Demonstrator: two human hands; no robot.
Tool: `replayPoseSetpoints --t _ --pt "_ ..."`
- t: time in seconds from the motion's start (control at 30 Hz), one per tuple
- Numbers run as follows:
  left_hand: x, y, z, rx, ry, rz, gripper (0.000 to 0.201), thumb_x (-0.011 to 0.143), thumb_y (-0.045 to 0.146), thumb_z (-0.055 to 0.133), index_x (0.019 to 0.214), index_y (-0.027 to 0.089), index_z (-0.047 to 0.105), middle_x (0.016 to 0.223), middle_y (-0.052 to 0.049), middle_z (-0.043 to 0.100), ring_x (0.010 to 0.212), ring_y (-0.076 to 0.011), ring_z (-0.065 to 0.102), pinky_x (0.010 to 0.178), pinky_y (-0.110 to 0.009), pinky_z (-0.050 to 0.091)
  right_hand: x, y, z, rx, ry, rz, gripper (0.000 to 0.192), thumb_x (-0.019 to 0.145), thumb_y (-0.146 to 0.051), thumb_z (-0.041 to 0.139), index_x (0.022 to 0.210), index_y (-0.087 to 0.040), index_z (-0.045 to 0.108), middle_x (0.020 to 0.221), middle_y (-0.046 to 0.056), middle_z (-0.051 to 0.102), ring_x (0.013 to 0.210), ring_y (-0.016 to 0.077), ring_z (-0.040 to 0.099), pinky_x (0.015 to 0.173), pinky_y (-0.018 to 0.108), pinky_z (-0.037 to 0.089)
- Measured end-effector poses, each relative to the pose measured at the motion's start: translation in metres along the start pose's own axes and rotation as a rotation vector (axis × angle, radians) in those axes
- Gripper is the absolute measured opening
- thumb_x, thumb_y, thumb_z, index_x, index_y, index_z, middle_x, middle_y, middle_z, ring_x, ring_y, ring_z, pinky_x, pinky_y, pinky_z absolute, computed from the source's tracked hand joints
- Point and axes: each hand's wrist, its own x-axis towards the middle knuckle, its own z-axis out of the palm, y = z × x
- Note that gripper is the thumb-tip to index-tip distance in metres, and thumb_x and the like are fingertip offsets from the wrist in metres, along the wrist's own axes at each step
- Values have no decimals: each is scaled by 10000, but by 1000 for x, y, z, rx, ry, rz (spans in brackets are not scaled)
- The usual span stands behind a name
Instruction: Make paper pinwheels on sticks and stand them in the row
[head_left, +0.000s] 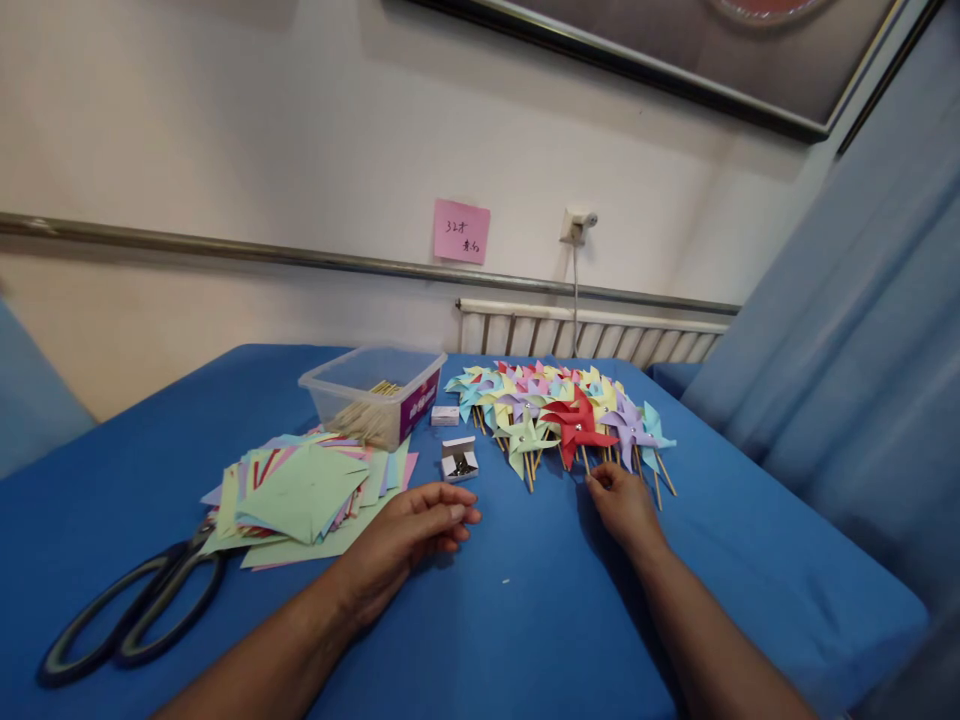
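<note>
My right hand (624, 505) pinches the lower end of the wooden stick of a red paper pinwheel (577, 428). That pinwheel is at the front of a pile of finished paper pinwheels (529, 385) in several colours. My left hand (420, 530) hovers above the blue cloth with its fingers loosely bent and apart, nothing visible in them. Just beyond its fingertips stands a small open box (459, 450) with dark metal pieces inside, too small to make out. To its left lies a stack of coloured paper squares (307, 492).
Large dark-handled scissors (142, 615) lie at the left, blades partly under the paper. A clear plastic tub (360, 385) of wooden sticks and a small closed box (445, 416) stand farther back. Behind the table (480, 640) are a wall, a radiator (600, 328) and a blue curtain (847, 350).
</note>
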Motion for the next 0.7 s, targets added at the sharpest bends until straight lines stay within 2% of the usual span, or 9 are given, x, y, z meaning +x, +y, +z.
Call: replayPoseSetpoints --t 0.17,0.43,0.7 --pt "-1 -1 0 10 0 0 257 736 334 692 932 170 676 933 -76 698 738 -144 602 691 -264 452 -2 -3 1 9 -35 -29 197 775 -338 527 729 -219 678 705 21 699 683 193 630 615 271 405" --pt "0 -3 2 15 -18 -28 263 727 349 693 929 181 681 951 -76 708 719 -142 615 667 -258 459 1 -9 9 38 -55 -44 243 799 -367 487 737 -203 656 673 24 689 613 178 614 547 253 389" --pt "0 -4 1 18 -44 -31 263 707 340 719 913 179 684 921 -64 709 718 -131 609 665 -248 455 -2 -13 9 26 -68 -67 227 795 -375 509 747 -216 663 703 13 695 663 184 627 591 259 389"
